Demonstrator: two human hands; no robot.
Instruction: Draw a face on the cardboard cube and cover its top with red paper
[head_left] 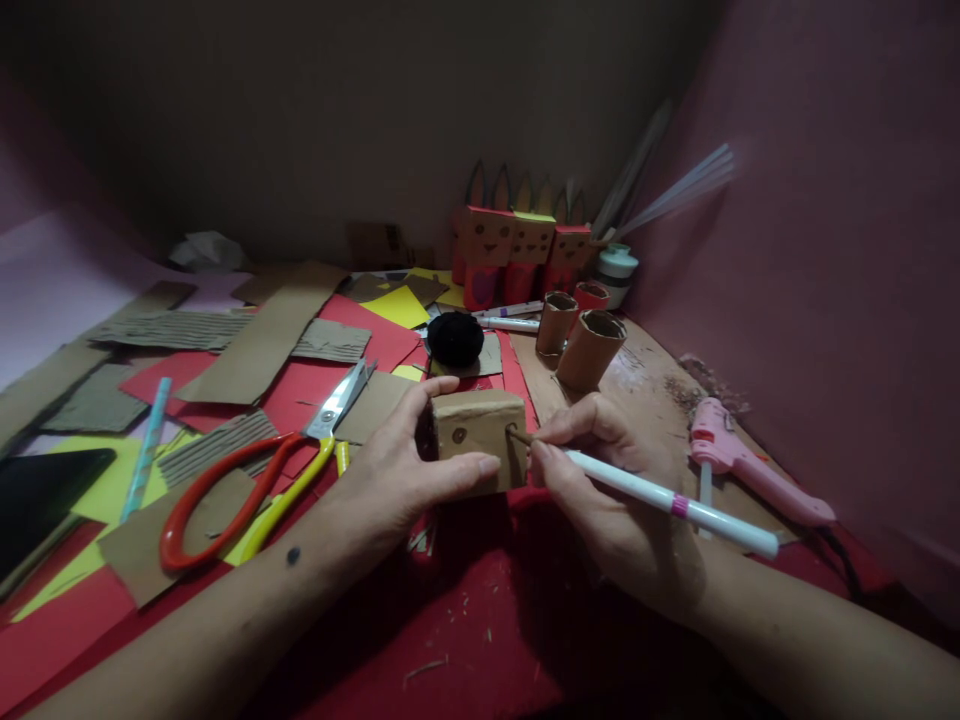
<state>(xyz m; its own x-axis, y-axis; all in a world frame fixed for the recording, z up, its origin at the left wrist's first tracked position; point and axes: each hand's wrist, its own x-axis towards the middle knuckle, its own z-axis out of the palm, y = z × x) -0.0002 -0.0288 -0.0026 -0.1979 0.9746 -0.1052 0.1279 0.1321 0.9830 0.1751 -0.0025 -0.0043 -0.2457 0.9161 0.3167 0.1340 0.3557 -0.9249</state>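
Note:
My left hand [405, 450] grips a small cardboard box [480, 430] by its left side, thumb across the front and a finger over the top. A round dark eye is drawn on the left of the box's front. My right hand [600, 470] is closed around a white marker [660, 495] with a purple band. Its brown tip touches the right part of the front, at a curved dark line. Just behind the box sits a black fuzzy ball [455, 339].
Scissors [300, 450] with red and yellow handles lie left among cardboard strips [262, 340] and coloured paper. Cardboard tubes [592, 348] stand behind my right hand. A pink glue gun [750, 465] lies right. Several box figures [491, 240] with drawn faces stand at the back.

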